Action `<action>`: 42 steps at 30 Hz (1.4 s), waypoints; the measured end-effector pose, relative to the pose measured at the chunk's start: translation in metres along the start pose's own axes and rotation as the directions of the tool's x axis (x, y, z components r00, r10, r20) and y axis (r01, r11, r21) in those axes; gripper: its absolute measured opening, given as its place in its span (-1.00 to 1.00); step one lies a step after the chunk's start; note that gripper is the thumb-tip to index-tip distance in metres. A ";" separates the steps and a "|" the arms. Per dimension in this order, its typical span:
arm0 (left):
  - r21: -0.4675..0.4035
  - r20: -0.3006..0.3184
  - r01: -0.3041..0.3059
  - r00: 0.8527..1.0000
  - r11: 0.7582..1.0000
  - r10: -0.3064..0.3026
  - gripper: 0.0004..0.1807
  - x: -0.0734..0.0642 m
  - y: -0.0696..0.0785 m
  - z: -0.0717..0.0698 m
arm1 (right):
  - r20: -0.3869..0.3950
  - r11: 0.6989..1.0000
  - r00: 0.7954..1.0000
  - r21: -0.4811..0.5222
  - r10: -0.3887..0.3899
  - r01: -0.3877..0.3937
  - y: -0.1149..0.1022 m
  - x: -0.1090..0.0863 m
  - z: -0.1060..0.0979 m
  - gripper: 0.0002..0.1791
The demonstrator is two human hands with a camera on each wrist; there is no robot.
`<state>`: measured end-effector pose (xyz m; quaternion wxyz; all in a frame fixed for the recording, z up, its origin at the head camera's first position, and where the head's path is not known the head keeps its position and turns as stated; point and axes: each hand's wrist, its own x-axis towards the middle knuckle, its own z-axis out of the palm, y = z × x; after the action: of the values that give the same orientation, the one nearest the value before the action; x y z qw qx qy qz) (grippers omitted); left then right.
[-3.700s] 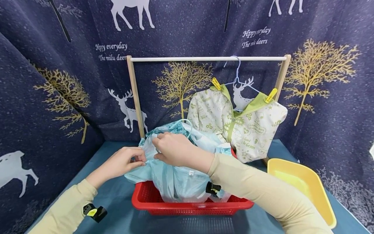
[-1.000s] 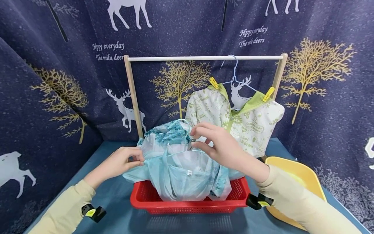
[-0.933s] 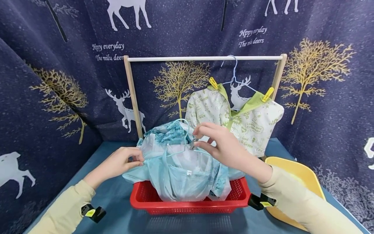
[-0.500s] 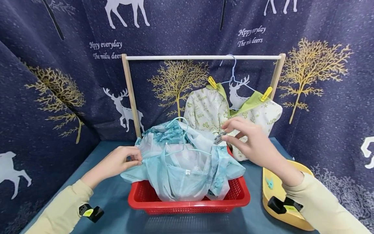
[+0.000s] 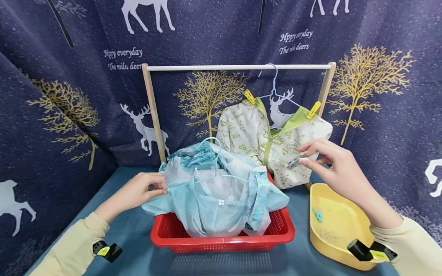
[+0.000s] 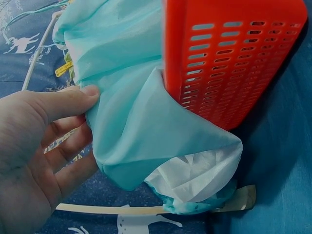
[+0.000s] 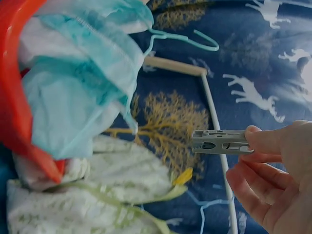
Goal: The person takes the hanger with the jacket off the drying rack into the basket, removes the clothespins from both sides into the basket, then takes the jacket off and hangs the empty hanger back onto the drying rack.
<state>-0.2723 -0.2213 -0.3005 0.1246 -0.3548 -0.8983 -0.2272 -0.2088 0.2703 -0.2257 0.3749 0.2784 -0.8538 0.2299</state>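
My left hand (image 5: 145, 188) pinches the left shoulder of a sheer light-blue garment (image 5: 221, 214) between thumb and fingers; the left wrist view shows the thumb (image 6: 73, 100) on the cloth. A light-blue hanger (image 5: 215, 174) sits inside the garment's neckline, its hook standing up. The garment lies in and over a red plastic basket (image 5: 224, 240). Off to the right, my right hand (image 5: 340, 168) holds a grey clothespin (image 7: 222, 141) by one end between thumb and index finger, in front of the white-and-green jacket and above the yellow tray.
Behind the basket stands a rack with a white rail (image 5: 207, 68). A white-and-green jacket (image 5: 238, 126) hangs there on a blue hanger, held by yellow clothespins (image 5: 313, 110). At right is a yellow tray (image 5: 345, 251) with a small teal clothespin (image 5: 318, 215) inside.
My right hand has moved from the garment's neckline out to the right, carrying the grey clothespin away from the hanger. My left hand keeps its pinch on the shoulder.
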 end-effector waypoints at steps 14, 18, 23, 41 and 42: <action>0.005 -0.009 0.001 1.000 1.000 -0.001 -0.77 0.000 0.002 0.000 | 0.046 0.981 0.982 -0.078 0.183 -0.179 0.043 -0.025 -0.017 -0.89; 0.006 -0.011 -0.003 1.000 1.000 0.003 -0.76 0.000 0.001 0.001 | 0.048 0.970 0.974 -0.109 0.222 -0.216 0.056 -0.033 -0.023 -0.92; 0.007 -0.016 -0.008 1.000 1.000 0.008 -0.76 0.000 0.001 0.001 | 0.052 0.951 0.957 -0.139 0.287 -0.277 0.069 -0.042 -0.029 -0.94; 0.001 -0.006 0.001 1.000 1.000 -0.001 -0.78 0.001 -0.002 0.001 | 0.106 0.914 0.924 -0.222 0.369 -0.339 0.091 -0.056 -0.034 -0.91; 0.003 -0.006 -0.001 1.000 1.000 0.001 -0.78 0.001 -0.002 0.001 | 0.108 0.911 0.921 -0.228 0.374 -0.343 0.091 -0.056 -0.034 -0.91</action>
<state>-0.2742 -0.2215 -0.3013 0.1280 -0.3543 -0.8980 -0.2271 -0.2189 0.3753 -0.2644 0.2880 0.0927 -0.9351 0.1843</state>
